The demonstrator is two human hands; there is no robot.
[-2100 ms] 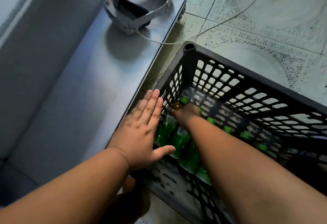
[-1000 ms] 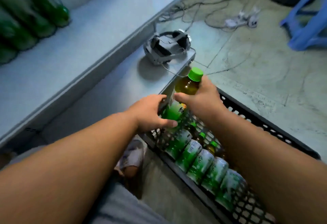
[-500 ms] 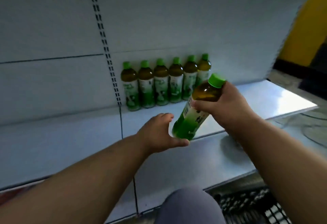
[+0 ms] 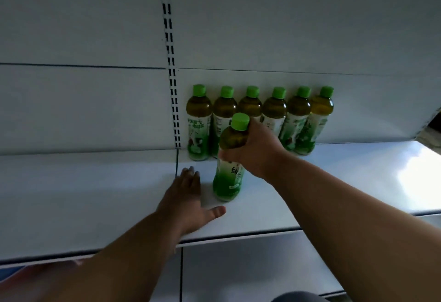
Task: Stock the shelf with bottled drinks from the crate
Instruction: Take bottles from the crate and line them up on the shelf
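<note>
Head view, looking at a white shelf [image 4: 334, 182] with a pale back panel [image 4: 262, 27] and a slotted upright [image 4: 170, 63]. Right hand [image 4: 253, 149] wrapped round the upper half of a bottle [image 4: 228, 177], fingers curled round its shoulder just under the green cap [image 4: 240, 121]. Bottle upright or very nearly so, base at the shelf surface; whether touching or just above, hard to tell. Amber drink visible above the fingers, green-and-white label below.

Behind it, against the back panel, a row [image 4: 260, 122] of six matching bottles standing side by side, caps all green, the leftmost just beside the upright. Held bottle in front of that row, roughly before the second and third from the left, and apart from them.

Left hand [image 4: 188, 201] flat on the shelf just left of the held bottle, fingers straight and close together, thumb spread out toward the bottle's base, gripping nothing. No clear contact between thumb and bottle.

Bright glare [image 4: 417, 177] on the shelf at the right end. Lower panel [image 4: 250, 266] below the shelf edge. Crate out of view.
</note>
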